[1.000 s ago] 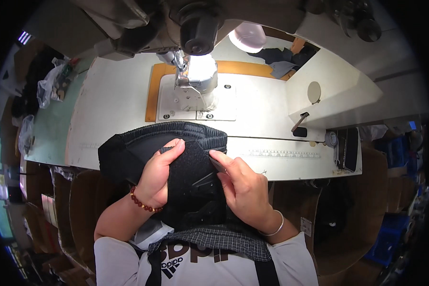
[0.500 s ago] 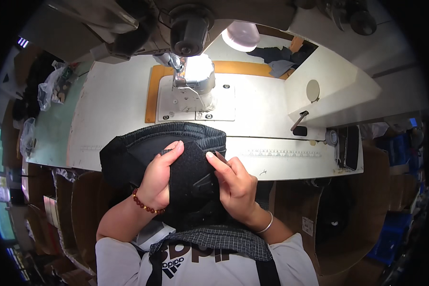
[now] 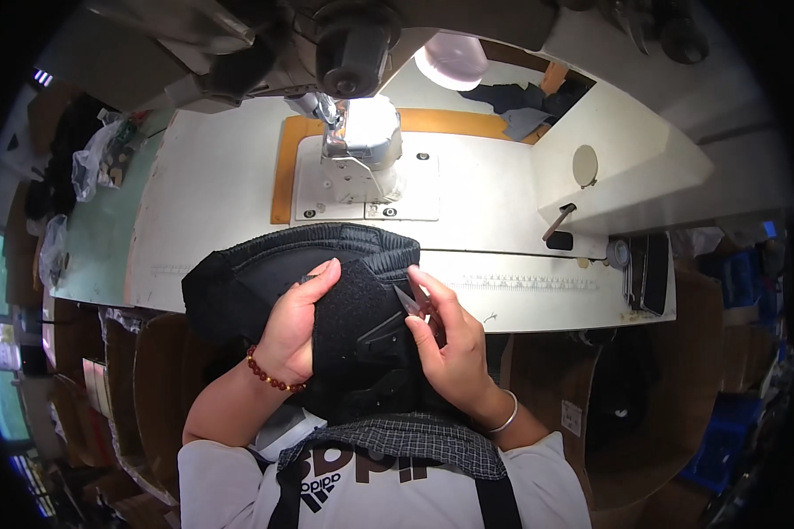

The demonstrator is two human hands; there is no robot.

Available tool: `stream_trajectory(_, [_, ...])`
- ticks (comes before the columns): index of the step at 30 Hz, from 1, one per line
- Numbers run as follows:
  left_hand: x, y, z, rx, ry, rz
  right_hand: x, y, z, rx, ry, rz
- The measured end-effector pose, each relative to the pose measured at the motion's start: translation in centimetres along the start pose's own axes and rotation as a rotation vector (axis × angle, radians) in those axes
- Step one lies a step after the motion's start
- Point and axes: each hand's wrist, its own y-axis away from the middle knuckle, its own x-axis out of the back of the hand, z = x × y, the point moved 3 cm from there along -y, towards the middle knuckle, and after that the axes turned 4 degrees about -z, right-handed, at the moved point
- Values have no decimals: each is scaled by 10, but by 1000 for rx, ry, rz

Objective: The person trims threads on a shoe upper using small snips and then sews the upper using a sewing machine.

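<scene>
Snips in curled right hand

Most of the left hand's fingers are tucked behind the fabric, the right hand hides the snips' handles, shirt's cut off at the bottom, ruler marks are too tiny to read.

The black cloth piece was bent and pinched in the left grip. Its wrinkly, shiny band curved above that grip, and a fuzzy patch sat just right of it. The small silver snips were in the right grip, points aimed up and left, by the cloth.
</scene>
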Motion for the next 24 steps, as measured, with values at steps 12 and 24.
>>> stream_trajectory(12, [-3,0,-3,7,-18,58,6,-5,-14,26,337,-116])
stream_trajectory(24, [-7,5,-1,-84,-95,18,8,-6,-20,27,333,-128])
